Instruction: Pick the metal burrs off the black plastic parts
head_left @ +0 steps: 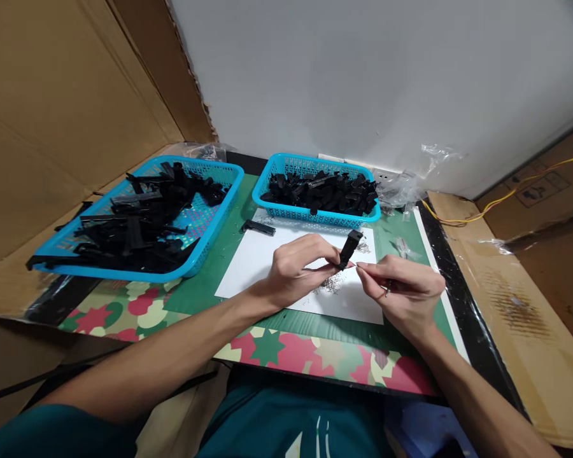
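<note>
My left hand (300, 267) is closed on a narrow black plastic part (351, 247), held tilted above a white sheet (248, 264). Close to the part's lower end, my right hand (403, 286) has thumb and forefinger pinched together. What sits in that pinch is too small to name; a short shiny bit (388, 289) shows by the curled fingers. Beneath the hands lies a scatter of tiny metal pieces (330, 284), and a smaller pile (363, 247) is farther back. Another black part (258, 227) rests at the sheet's far left edge.
A large blue basket (201, 245) of long black parts stands at left. At the back, a second blue basket (315, 216) holds smaller black pieces. Clear plastic bags (401, 189) lie beside it. Cardboard walls (67, 89) flank the table, with a yellow cable (501, 202) on the right.
</note>
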`<state>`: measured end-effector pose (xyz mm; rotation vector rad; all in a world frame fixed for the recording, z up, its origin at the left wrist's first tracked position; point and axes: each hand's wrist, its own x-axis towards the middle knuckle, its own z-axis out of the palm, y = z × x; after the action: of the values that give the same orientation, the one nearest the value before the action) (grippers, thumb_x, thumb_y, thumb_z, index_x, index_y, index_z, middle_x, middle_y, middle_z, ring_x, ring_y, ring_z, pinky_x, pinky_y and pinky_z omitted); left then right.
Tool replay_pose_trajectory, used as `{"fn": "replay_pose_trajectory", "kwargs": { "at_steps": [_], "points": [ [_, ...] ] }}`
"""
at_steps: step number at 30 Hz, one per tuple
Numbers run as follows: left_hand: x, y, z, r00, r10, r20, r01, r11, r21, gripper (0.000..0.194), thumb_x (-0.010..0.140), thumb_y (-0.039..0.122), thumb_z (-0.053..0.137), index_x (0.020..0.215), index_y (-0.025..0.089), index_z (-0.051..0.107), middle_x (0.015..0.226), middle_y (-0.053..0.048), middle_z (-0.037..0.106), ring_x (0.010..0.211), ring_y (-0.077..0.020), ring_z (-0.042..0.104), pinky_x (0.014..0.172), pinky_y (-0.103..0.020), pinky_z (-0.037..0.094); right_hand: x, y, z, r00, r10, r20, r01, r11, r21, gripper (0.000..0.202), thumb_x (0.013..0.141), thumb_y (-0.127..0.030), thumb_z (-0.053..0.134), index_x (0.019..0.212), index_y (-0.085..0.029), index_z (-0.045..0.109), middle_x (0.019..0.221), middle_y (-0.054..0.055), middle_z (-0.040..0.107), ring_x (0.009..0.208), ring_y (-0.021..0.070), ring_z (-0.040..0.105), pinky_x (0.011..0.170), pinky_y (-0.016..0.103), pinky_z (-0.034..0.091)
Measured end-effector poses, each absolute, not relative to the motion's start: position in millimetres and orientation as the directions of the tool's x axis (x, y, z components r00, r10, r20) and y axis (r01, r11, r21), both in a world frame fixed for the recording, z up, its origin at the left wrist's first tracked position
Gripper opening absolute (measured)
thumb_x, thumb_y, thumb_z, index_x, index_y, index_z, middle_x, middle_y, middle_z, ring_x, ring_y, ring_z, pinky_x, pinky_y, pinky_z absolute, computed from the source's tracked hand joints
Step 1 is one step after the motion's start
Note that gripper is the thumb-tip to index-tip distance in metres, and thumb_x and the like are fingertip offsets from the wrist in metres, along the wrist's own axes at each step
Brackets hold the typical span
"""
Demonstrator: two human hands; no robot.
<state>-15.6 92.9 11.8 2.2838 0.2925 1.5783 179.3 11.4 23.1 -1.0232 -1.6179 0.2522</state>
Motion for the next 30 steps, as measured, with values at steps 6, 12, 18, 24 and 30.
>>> {"fn": "replay_pose_trajectory", "kwargs": {
  "at_steps": [6, 12, 18, 24, 30],
  "points": [
    [-14.1, 92.4, 13.9, 0.421, 0.347, 0.838, -0.023, -0.920, 0.392, 0.009, 0.093, 0.011, 0.072, 0.093, 0.018, 0.066, 0.083, -0.005, 0.075, 0.076, -0.0159, 0.070, 0.071, -0.029, 0.058, 173.0, 9.0, 22.6, -0.100, 0.530, 0.842, 0.614, 0.699, -0.367, 0.020, 0.087, -0.002, 0.075, 0.090, -0.021, 0.079, 0.054, -0.004, 0.060, 0.046, 0.0101, 0.054, 0.047, 0.025, 0.042],
    [-14.3, 92.5, 14.0, 0.455, 0.350, 0.819, -0.040, -0.911, 0.411, 0.010, 0.093, 0.008, 0.071, 0.093, 0.017, 0.066, 0.084, -0.006, 0.075, 0.078, -0.0168, 0.071, 0.072, -0.029, 0.058, 181.0, 13.9, 13.1, -0.202, 0.546, 0.813, 0.629, 0.708, -0.320, 0.018, 0.090, -0.003, 0.072, 0.092, -0.020, 0.077, 0.056, -0.004, 0.060, 0.047, 0.0099, 0.053, 0.048, 0.025, 0.042],
    [-14.0, 93.1, 15.2, 0.462, 0.366, 0.808, -0.039, -0.902, 0.430, 0.011, 0.093, 0.008, 0.070, 0.095, 0.018, 0.067, 0.084, -0.005, 0.075, 0.078, -0.0171, 0.072, 0.072, -0.029, 0.057, 182.8, 15.7, 10.7, -0.206, 0.545, 0.813, 0.643, 0.702, -0.307, 0.019, 0.091, -0.003, 0.071, 0.095, -0.021, 0.077, 0.056, -0.004, 0.060, 0.047, 0.0101, 0.053, 0.048, 0.025, 0.041],
    [-13.1, 92.6, 16.3, 0.474, 0.351, 0.808, -0.022, -0.912, 0.409, 0.010, 0.094, 0.008, 0.070, 0.092, 0.017, 0.065, 0.081, -0.005, 0.074, 0.075, -0.0168, 0.070, 0.070, -0.029, 0.057, 184.8, 14.0, 12.8, -0.194, 0.514, 0.836, 0.668, 0.693, -0.271, 0.018, 0.089, -0.003, 0.074, 0.091, -0.021, 0.077, 0.055, -0.004, 0.060, 0.047, 0.0106, 0.054, 0.048, 0.026, 0.041],
    [-13.9, 93.6, 15.2, 0.480, 0.341, 0.808, -0.018, -0.917, 0.397, 0.011, 0.094, 0.007, 0.068, 0.093, 0.017, 0.065, 0.085, -0.006, 0.076, 0.077, -0.0171, 0.070, 0.072, -0.031, 0.058, 188.1, 16.2, 12.1, -0.246, 0.562, 0.790, 0.643, 0.704, -0.301, 0.015, 0.093, -0.007, 0.072, 0.095, -0.020, 0.078, 0.060, -0.002, 0.063, 0.050, 0.0108, 0.057, 0.049, 0.025, 0.043]
  ]
}}
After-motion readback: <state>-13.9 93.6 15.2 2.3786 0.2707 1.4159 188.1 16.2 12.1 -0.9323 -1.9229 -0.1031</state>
